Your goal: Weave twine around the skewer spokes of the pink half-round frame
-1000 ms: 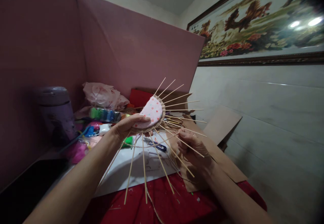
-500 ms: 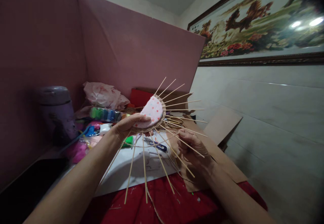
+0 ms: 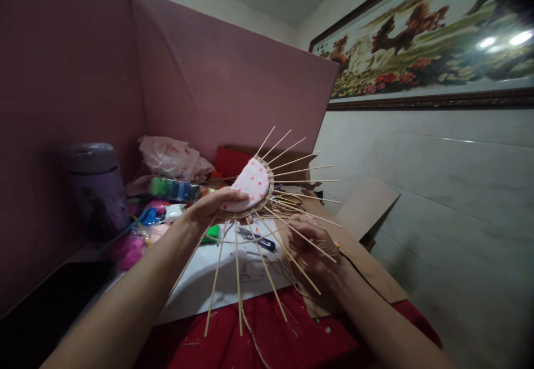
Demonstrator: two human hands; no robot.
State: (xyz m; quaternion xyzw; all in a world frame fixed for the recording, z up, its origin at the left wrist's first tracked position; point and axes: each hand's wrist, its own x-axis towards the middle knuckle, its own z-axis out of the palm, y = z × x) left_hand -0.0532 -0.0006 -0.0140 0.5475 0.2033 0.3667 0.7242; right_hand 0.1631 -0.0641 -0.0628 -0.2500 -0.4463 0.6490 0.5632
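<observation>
My left hand (image 3: pixel 225 202) grips a half-round woven piece (image 3: pixel 270 182), thumb on top of its padded pink fabric (image 3: pixel 253 180) with red spots. Thin pale sticks (image 3: pixel 237 280) fan out from the woven edge to the right and toward me. A twisted cord (image 3: pixel 250 240) runs across the lower sticks to my right hand (image 3: pixel 309 235), whose fingers are pinched together on it. One stick passes in front of that hand. Fingers of my left hand beneath the piece are mostly hidden.
Scissors (image 3: pixel 266 242) lie on white paper (image 3: pixel 196 296) below the piece. Brown cardboard (image 3: pixel 367 263) lies to the right on a red cloth (image 3: pixel 200 352). A lilac flask (image 3: pixel 94 191) stands at the left by colourful packets (image 3: pixel 175 188). A pink panel (image 3: pixel 233 79) rises behind.
My right hand has shifted slightly left and turned a little, still pinching the cord. The woven piece and my left hand stay nearly in place.
</observation>
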